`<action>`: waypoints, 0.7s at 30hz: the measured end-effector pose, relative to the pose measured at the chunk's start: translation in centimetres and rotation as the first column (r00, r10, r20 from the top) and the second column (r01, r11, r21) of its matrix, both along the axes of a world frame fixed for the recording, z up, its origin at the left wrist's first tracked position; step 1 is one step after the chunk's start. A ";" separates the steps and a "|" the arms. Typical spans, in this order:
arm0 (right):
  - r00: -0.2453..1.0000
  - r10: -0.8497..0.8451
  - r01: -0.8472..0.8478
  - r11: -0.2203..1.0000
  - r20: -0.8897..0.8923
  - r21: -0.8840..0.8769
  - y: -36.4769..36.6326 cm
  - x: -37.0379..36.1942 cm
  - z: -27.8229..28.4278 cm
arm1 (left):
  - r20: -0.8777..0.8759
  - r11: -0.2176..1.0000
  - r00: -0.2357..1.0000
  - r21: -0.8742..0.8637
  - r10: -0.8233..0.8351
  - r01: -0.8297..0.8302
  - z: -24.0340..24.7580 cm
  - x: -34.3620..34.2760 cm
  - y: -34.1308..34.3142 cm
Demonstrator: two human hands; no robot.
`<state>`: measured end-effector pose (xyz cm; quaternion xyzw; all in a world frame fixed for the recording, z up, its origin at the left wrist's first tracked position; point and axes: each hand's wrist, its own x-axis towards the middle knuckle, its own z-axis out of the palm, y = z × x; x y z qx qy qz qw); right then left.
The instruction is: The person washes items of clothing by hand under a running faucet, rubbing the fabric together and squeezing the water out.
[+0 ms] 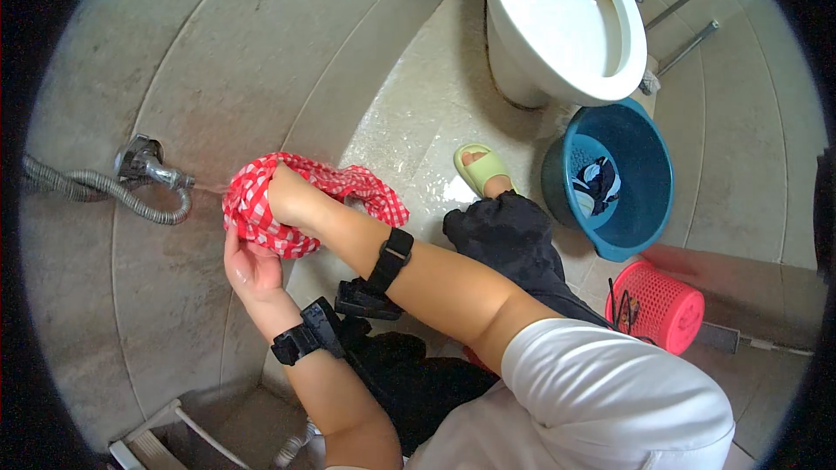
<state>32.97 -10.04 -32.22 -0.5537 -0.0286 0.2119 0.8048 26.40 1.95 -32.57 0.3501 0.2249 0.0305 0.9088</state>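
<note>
A: Where is the checked cloth (252, 206) hanging?
B: Before the tap (163, 172), near the floor's (427, 96) left edge. Left hand (254, 270) is supporting it; right hand (287, 196) is sitting inside; closure: cannot tell. Good rinsing is exposing every fold.

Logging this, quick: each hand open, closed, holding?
Left hand: touching red checked cloth; grip unclear, fingers partly hidden.
Right hand: mostly covered by cloth; cannot tell.

A toilet (562, 26) and tiled walls (218, 52) show a bathroom.
</note>
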 end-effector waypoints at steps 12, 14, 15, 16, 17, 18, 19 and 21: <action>0.996 -0.020 0.026 0.997 -0.082 0.077 -0.9 0.9 -1.7 | -0.014 1.000 1.000 -0.017 -0.008 0.008 0.2 0.8 -1.9; 0.994 -0.041 0.053 0.992 -0.103 0.116 -0.8 0.7 -1.2 | -0.012 1.000 1.000 -0.017 0.005 -0.005 0.2 0.7 -1.6; 0.997 0.040 -0.030 0.989 -0.064 0.145 -0.5 -0.2 0.4 | -0.015 0.999 0.999 0.002 0.036 -0.036 0.4 0.0 0.0; 0.996 0.088 -0.084 0.985 -0.016 0.150 -1.5 -0.5 1.6 | -0.009 0.999 0.999 -0.001 0.039 -0.039 0.4 0.0 -0.1; 0.995 0.074 -0.081 0.988 0.061 0.128 -1.0 -0.3 0.8 | -0.013 0.999 0.999 0.000 0.038 -0.038 0.5 0.1 -0.2; 0.995 0.078 -0.086 0.988 0.068 0.126 -0.9 -0.3 0.8 | -0.017 0.999 0.999 0.001 0.037 -0.037 0.5 0.1 -0.2; 0.998 0.057 -0.058 0.986 0.014 0.155 -0.9 -0.3 0.6 | -0.010 0.999 0.999 -0.003 0.037 -0.037 0.7 0.2 -0.5; 0.996 0.006 0.009 0.987 -0.091 0.159 -0.8 0.3 -1.0 | -0.012 0.999 1.000 -0.034 0.016 -0.016 1.0 0.5 -1.5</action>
